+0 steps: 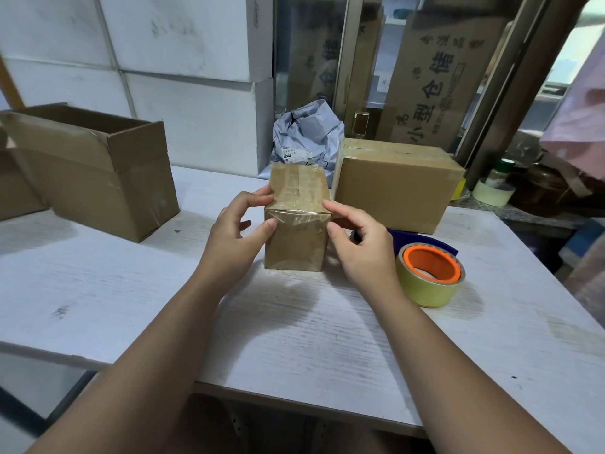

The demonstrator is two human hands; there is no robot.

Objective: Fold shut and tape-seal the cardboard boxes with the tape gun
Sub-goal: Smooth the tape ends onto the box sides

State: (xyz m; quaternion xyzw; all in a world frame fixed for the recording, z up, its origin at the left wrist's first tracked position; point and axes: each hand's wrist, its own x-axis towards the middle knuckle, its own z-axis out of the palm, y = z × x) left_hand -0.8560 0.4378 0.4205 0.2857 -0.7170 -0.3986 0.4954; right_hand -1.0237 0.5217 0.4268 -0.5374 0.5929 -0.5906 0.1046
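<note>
A small closed cardboard box (pixel 296 237) stands mid-table, with clear tape across its top and down its front face. My left hand (pixel 237 234) holds its left side, thumb on the front face and fingers on the top edge. My right hand (pixel 363 244) touches the box's right top corner with its fingertips, the thumb near the right edge. The tape gun (pixel 429 270), a yellowish roll on an orange core with a blue body, lies on the table just right of my right hand, held by neither hand.
A larger taped-shut box (pixel 396 188) stands behind on the right. An open cardboard box (pixel 95 172) sits at the left. A grey mailer bag (pixel 304 139) leans at the back. Jars and a tape roll (pixel 492 191) crowd the right ledge. The white table (pixel 294 339) ends near me.
</note>
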